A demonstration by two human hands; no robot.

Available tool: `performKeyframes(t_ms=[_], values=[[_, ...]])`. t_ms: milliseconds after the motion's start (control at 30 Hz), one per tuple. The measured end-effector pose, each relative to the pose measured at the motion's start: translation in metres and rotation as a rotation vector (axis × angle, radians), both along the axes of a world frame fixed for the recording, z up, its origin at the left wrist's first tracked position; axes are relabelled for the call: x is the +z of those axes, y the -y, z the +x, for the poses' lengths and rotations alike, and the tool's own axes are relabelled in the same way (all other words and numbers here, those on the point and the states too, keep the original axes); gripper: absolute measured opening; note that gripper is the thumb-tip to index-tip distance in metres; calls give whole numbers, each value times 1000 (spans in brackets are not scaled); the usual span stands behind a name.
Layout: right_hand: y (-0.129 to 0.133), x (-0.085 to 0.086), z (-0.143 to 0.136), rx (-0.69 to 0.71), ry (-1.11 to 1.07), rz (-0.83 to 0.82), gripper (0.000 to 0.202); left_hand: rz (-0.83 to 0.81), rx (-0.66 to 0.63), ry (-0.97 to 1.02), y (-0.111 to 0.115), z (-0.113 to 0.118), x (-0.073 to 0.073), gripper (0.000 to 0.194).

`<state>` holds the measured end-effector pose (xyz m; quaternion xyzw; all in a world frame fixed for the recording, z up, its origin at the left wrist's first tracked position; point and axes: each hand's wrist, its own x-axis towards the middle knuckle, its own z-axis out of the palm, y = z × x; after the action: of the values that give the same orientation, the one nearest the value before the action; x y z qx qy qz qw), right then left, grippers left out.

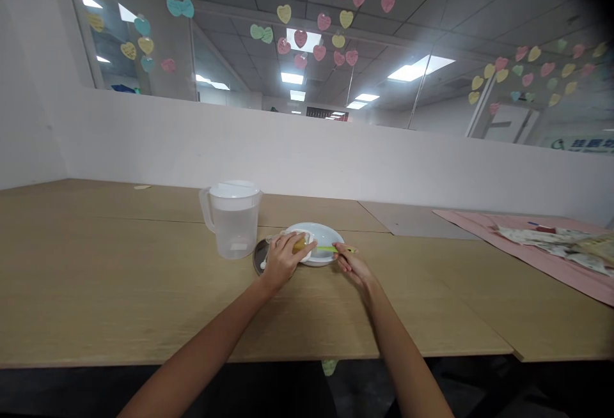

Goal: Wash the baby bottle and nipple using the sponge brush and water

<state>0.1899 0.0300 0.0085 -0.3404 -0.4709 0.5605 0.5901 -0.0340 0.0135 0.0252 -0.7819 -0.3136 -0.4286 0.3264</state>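
Seemingly for meeting over the white bowl (327,235) on the wooden surface (201,296), the left hand (281,258) wraps a tan item (302,243); the right hand (354,266) pinches a slim green utensil (326,248).

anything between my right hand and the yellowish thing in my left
Only the slim green tool in your right hand, which spans the gap over the white dish toward the yellowish thing in your left hand; nothing else visible.

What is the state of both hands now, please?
Left hand: closed around a white-and-amber item.
Right hand: closed, holding a thin green utensil.
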Motion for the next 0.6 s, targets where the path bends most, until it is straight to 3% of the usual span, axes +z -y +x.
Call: performKeyframes(t_ms=[333,600], values=[[-7,5,11,-233,-330,5,28,-38,36,59,-10,-9,2,49],[-11,-2,27,-439,-410,-22,29,-6,79,92,-14,-13,2,52]])
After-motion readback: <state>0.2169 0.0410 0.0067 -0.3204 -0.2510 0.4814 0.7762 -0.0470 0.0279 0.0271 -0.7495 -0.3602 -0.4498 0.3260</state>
